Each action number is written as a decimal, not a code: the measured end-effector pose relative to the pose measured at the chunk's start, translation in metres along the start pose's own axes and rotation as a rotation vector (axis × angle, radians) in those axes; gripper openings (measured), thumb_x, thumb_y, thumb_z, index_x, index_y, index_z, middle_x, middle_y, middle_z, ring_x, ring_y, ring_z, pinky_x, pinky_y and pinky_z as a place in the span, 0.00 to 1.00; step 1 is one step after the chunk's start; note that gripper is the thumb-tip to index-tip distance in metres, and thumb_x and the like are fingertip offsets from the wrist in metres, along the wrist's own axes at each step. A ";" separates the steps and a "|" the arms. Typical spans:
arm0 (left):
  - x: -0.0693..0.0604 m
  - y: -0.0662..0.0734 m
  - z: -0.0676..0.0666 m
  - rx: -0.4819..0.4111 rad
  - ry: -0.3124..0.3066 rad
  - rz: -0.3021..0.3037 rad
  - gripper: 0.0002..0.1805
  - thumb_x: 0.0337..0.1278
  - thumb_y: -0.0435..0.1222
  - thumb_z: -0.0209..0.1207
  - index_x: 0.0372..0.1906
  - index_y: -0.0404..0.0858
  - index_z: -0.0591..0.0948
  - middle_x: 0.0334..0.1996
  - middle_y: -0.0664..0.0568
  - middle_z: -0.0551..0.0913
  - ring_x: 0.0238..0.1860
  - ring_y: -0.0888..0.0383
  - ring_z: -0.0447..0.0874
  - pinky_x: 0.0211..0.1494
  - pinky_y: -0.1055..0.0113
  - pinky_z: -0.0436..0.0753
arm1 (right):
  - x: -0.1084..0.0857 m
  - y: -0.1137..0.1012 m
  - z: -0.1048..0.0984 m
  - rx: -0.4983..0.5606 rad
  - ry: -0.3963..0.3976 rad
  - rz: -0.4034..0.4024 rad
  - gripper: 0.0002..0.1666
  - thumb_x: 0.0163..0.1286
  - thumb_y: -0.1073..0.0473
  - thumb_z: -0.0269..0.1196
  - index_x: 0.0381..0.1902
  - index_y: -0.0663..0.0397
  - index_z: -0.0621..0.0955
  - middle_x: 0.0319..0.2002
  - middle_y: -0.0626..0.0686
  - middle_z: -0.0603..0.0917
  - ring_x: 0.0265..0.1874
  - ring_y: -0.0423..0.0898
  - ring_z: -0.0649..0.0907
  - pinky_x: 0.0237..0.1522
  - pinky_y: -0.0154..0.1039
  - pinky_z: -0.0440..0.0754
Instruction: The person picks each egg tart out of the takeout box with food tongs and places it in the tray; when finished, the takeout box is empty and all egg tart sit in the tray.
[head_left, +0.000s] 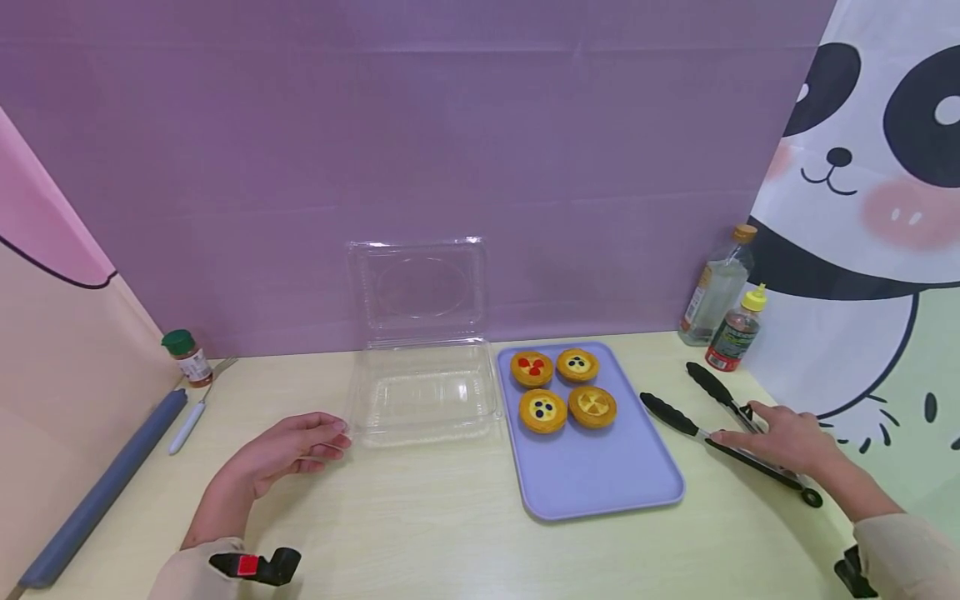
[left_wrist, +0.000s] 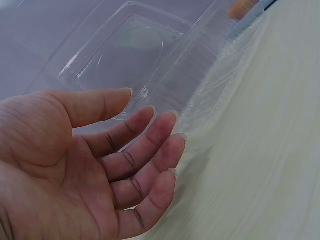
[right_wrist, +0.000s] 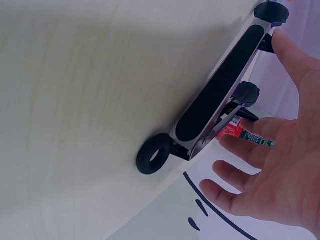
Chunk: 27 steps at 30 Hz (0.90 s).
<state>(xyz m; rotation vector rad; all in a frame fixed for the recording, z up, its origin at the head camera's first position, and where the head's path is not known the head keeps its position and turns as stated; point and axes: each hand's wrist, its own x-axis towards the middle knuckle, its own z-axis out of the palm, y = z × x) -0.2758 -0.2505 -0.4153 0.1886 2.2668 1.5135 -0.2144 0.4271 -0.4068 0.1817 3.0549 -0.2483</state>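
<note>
My left hand [head_left: 292,450] is just left of a clear plastic clamshell box [head_left: 427,392], its fingers loosely bent. The box's lid [head_left: 420,287] stands raised against the backdrop. In the left wrist view no object shows between the thumb and fingers. On the right, my right hand [head_left: 787,437] spreads over black-and-silver tongs [right_wrist: 220,85], the thumb by one arm and the fingers by the other. Whether it touches them is unclear. Between the box and the tongs, a lavender tray [head_left: 600,483] bears several small tarts [head_left: 592,407] at its far end.
At the back right stand a clear bottle [head_left: 716,287] and a yellow-capped bottle [head_left: 735,337]. A green-lidded jar [head_left: 189,358], a fork [head_left: 193,417] and a long blue roll [head_left: 105,492] lie along the left side. A purple backdrop [head_left: 420,125] rises behind the table.
</note>
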 end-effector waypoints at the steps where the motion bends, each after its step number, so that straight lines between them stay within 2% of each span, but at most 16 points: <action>1: 0.000 0.000 0.000 -0.002 0.000 -0.001 0.27 0.72 0.48 0.56 0.60 0.30 0.73 0.47 0.51 0.86 0.47 0.57 0.84 0.48 0.62 0.81 | 0.000 0.000 0.000 0.002 -0.001 0.001 0.66 0.61 0.20 0.56 0.69 0.77 0.64 0.61 0.81 0.70 0.53 0.86 0.70 0.46 0.72 0.73; 10: -0.003 -0.004 -0.004 -0.008 0.006 -0.001 0.27 0.72 0.48 0.55 0.61 0.31 0.73 0.48 0.50 0.86 0.48 0.56 0.84 0.49 0.61 0.81 | 0.004 -0.001 -0.002 0.009 -0.013 -0.005 0.66 0.61 0.20 0.56 0.68 0.77 0.64 0.62 0.82 0.69 0.54 0.87 0.68 0.47 0.75 0.71; 15: -0.006 -0.009 -0.012 -0.009 0.023 -0.011 0.32 0.73 0.49 0.54 0.68 0.30 0.66 0.56 0.44 0.83 0.53 0.54 0.83 0.52 0.62 0.82 | 0.007 -0.001 -0.002 0.008 -0.020 -0.008 0.66 0.61 0.20 0.56 0.68 0.78 0.64 0.62 0.82 0.68 0.55 0.88 0.66 0.48 0.77 0.69; 19: -0.012 -0.008 -0.026 0.010 0.040 0.009 0.34 0.77 0.48 0.49 0.74 0.31 0.58 0.65 0.37 0.76 0.59 0.50 0.81 0.53 0.63 0.82 | 0.010 -0.001 -0.002 -0.006 -0.038 -0.030 0.66 0.63 0.21 0.55 0.69 0.78 0.62 0.62 0.84 0.67 0.55 0.88 0.65 0.49 0.77 0.68; 23: -0.019 0.004 -0.040 0.081 0.063 0.055 0.35 0.79 0.49 0.44 0.77 0.32 0.53 0.72 0.32 0.66 0.67 0.40 0.73 0.56 0.60 0.82 | 0.008 -0.001 -0.011 -0.029 -0.074 -0.049 0.65 0.66 0.22 0.52 0.69 0.81 0.60 0.62 0.85 0.66 0.57 0.87 0.66 0.52 0.76 0.68; 27: -0.024 0.028 -0.049 0.235 0.112 0.105 0.34 0.79 0.50 0.43 0.76 0.31 0.56 0.72 0.30 0.64 0.70 0.33 0.67 0.62 0.50 0.79 | 0.003 -0.008 -0.030 -0.035 -0.026 -0.076 0.63 0.68 0.24 0.51 0.69 0.82 0.60 0.62 0.85 0.67 0.58 0.84 0.67 0.54 0.75 0.67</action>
